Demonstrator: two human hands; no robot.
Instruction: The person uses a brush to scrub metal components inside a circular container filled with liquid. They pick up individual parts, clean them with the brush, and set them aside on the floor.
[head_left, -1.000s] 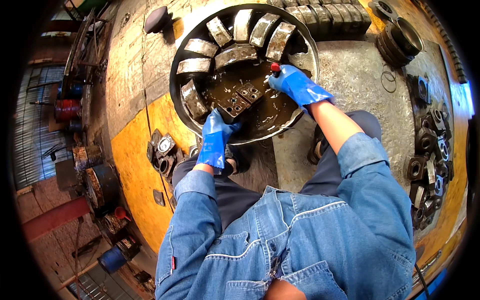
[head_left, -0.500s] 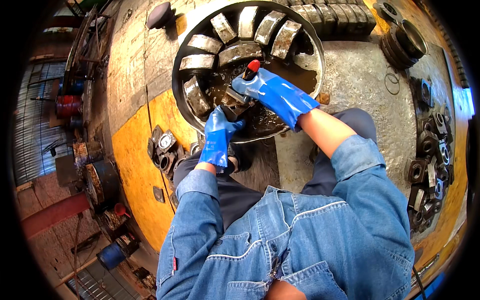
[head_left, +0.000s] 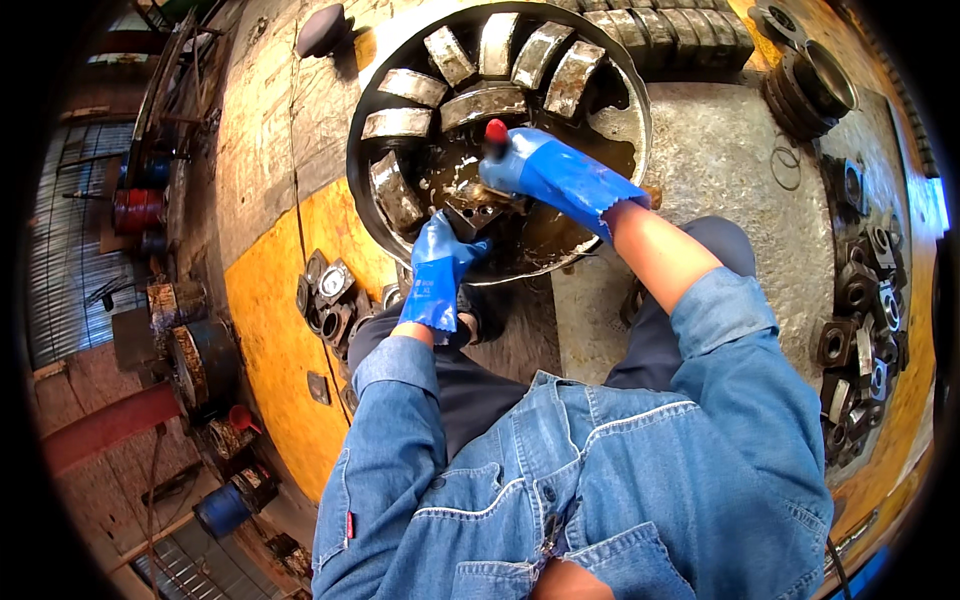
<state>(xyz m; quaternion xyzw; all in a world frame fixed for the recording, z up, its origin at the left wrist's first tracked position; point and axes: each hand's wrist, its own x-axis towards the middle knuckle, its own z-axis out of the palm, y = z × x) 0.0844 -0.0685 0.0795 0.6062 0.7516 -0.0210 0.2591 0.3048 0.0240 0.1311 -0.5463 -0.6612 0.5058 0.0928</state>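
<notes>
A wide round metal pan [head_left: 645, 130] holds murky brown liquid and several curved metal segments [head_left: 484, 104]. My left hand [head_left: 440, 250], in a blue rubber glove, grips a dark metal part with small holes [head_left: 480, 213] low over the near side of the pan. My right hand [head_left: 512, 163], gloved the same way, is closed round a brush whose handle has a red end [head_left: 496, 131]. The brush's lower end is blurred and lies against or just above the metal part; I cannot tell which.
Behind the pan at the right stands a row of similar metal blocks [head_left: 690, 38], with dark rings [head_left: 808, 90] beside it. Small metal parts lie in piles at the right [head_left: 858, 300] and left [head_left: 330, 295]. A dark rounded object [head_left: 320, 30] sits at the far left.
My right hand has shifted slightly left with the brush, and the brush's red end has moved left. The metal part's holes now show. My left hand has stayed nearly still.
</notes>
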